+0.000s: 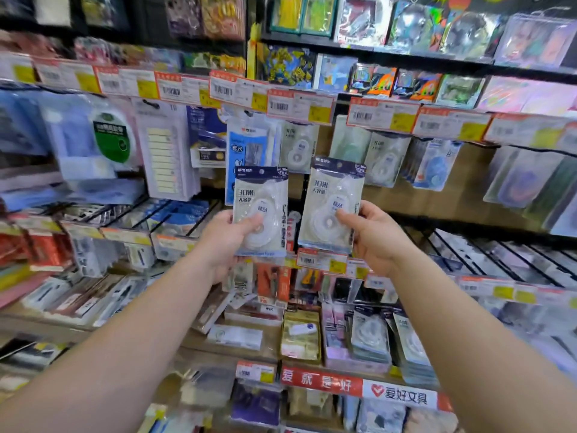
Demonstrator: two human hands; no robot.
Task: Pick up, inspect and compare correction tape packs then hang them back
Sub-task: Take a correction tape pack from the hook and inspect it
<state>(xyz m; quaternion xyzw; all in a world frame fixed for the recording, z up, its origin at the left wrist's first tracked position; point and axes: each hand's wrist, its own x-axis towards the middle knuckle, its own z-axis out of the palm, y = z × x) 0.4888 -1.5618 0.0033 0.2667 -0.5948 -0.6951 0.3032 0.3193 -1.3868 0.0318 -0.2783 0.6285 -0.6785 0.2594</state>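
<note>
Upright, side by side: two hands (229, 237) (373, 235), each gripping a clear correction tape pack (260, 210) (332, 203) with a white dispenser (326, 220) inside.

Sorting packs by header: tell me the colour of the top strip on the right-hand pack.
Dark navy, on the right pack; head view.

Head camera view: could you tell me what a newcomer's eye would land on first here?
First, the two correction tape packs held up side by side at the centre: the left pack gripped by the left hand, the right pack by the right hand, both upright before the shelves. Next, the row of orange-edged price tags along the rail above them, and the red banner with white characters on the shelf edge below.
</note>
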